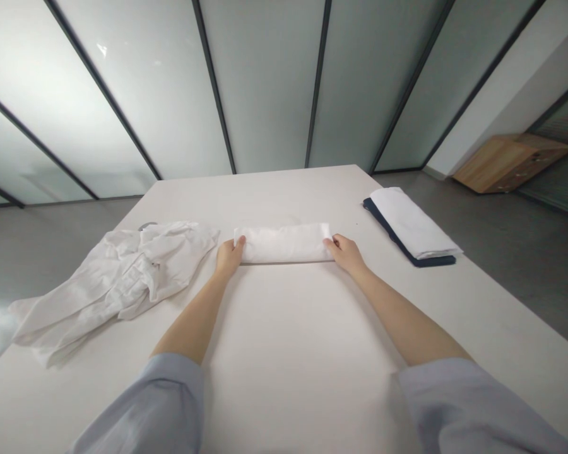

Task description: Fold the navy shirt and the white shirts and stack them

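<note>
A white cloth folded into a narrow rectangle (pixel 284 244) lies across the middle of the table, its near edge straight. My left hand (pixel 230 255) grips its left end, the thumb on top and the fingers underneath. At the right end my right hand (pixel 346 251) pinches the cloth in the same way, thumb over the top. Whether the cloth is lifted slightly or rests on the tabletop, I cannot tell. What kind of garment or cloth it is does not show.
A crumpled white garment (pixel 137 268) spreads over the left side of the white table (pixel 298 353). To the right, a folded white cloth (pixel 414 224) lies on a folded dark navy one (pixel 435 261). Beyond the table stand frosted glass panels (pixel 269 82) and a wooden cabinet (pixel 497 164).
</note>
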Demonstrator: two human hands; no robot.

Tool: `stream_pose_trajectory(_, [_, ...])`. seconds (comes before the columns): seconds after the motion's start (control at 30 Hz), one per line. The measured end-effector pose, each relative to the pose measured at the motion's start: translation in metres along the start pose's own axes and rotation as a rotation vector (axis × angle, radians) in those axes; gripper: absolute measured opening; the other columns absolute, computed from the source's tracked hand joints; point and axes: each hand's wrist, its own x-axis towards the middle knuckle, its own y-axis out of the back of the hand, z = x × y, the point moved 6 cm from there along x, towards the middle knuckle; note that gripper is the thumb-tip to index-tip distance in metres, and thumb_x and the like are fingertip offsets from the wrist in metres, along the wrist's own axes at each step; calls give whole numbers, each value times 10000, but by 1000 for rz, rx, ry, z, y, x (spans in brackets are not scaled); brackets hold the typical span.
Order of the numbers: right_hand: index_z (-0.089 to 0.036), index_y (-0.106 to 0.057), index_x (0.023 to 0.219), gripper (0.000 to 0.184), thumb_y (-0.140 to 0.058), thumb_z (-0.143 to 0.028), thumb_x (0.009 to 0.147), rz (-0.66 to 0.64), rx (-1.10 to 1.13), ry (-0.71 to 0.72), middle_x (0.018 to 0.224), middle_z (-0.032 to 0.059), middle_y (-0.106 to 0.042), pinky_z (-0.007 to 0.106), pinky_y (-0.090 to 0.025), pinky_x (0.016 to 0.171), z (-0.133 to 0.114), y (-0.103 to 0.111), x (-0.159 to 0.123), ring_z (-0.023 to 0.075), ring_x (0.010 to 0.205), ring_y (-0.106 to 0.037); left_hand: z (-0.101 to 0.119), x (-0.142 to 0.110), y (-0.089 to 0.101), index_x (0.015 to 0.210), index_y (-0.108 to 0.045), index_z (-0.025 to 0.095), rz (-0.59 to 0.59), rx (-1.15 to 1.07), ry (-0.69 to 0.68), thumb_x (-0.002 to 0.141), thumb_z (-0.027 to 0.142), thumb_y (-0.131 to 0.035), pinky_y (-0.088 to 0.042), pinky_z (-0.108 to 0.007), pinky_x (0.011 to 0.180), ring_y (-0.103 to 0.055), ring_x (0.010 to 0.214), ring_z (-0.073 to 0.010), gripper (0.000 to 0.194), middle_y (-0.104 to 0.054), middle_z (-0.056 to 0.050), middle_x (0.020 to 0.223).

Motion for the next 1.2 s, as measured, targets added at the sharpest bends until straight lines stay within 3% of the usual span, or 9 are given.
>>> stream_pose_trajectory(0.17, [-231, -485, 568, 376, -411, -428, 880, -38, -196, 13, 637, 51, -627, 291, -334, 608, 0, -5, 4, 208, 667, -553, 2, 0, 4, 678, -601, 199, 29, 162, -5, 906, 517, -347, -383, -303, 578, -646, 706, -275, 466, -638, -108, 641])
stream_pose_trajectory(0.3, [-226, -566, 590, 369, -433, -411, 879, -5, -230, 10, 716, 66, -681, 313, -382, 682, 1, -5, 4, 233, 746, -593, 0, 0, 5, 780, -625, 197, 35, 198, 8, 883, 506, -416, -402, -300, 607, -657, 748, -276, 386, -662, -102, 697])
stream_pose_trajectory(0.47, [-236, -551, 632, 337, -486, -483, 852, 44, -112, -20, 697, 34, -664, 300, -385, 670, 7, -1, 1, 209, 704, -573, -6, -2, 6, 1045, -592, 176, 67, 91, 41, 860, 481, -478, -403, -281, 614, -647, 729, -237, 374, -649, -46, 712])
stream_pose_trajectory(0.67, [-240, -490, 620, 343, -475, -507, 834, 17, 88, -57, 625, 6, -608, 293, -375, 628, 15, 2, -2, 191, 636, -538, -8, -7, 8, 1093, -564, 167, 56, -44, 17, 847, 458, -486, -367, -261, 572, -568, 594, -186, 389, -537, 28, 583])
stream_pose_trajectory(0.8, [-239, -501, 651, 296, -478, -490, 806, 73, 201, -70, 642, 6, -600, 294, -384, 645, 16, 6, -7, 192, 663, -535, -8, -11, 8, 1141, -550, 156, 55, -118, 15, 838, 445, -487, -357, -257, 551, -546, 560, -177, 424, -467, 60, 525])
stream_pose_trajectory(1.2, [-220, -515, 626, 286, -471, -472, 755, 128, 336, -79, 614, -3, -563, 286, -358, 621, 17, 8, -5, 175, 639, -506, -9, -9, 9, 1175, -553, 147, 61, -135, -10, 835, 417, -495, -388, -263, 606, -573, 614, -184, 437, -511, 42, 563])
